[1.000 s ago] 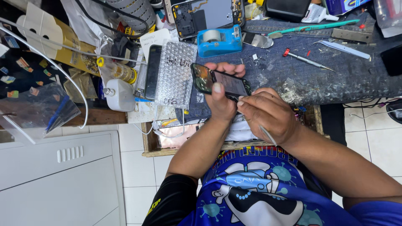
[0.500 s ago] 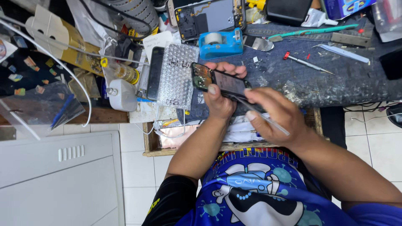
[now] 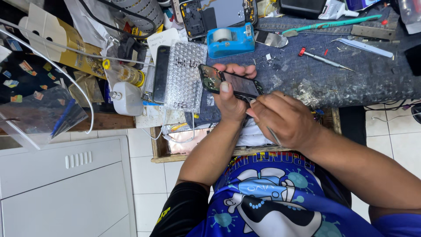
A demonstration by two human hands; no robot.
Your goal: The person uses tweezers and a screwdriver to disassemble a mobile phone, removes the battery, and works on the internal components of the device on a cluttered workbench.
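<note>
My left hand (image 3: 231, 98) grips an opened dark phone (image 3: 230, 83), thumb across its upper face and fingers curled round its far edge. The phone is held just above the grey cloth mat (image 3: 351, 83). My right hand (image 3: 285, 119) sits close against the phone's near right corner and pinches thin metal tweezers (image 3: 272, 135), whose shaft sticks out back toward my wrist. The tweezer tips are hidden at the phone's edge.
A bubble-wrap pouch (image 3: 185, 77) and a black phone (image 3: 160, 74) lie to the left. A blue tape dispenser (image 3: 230, 41), another opened phone (image 3: 217, 15), a red-handled screwdriver (image 3: 324, 59) and a teal tool (image 3: 333, 24) lie on the bench. A white bottle (image 3: 126, 97) stands at the left.
My right hand slid a little lower and right along the phone, then settled back at its corner with the tweezers. The left hand kept hold of the phone.
</note>
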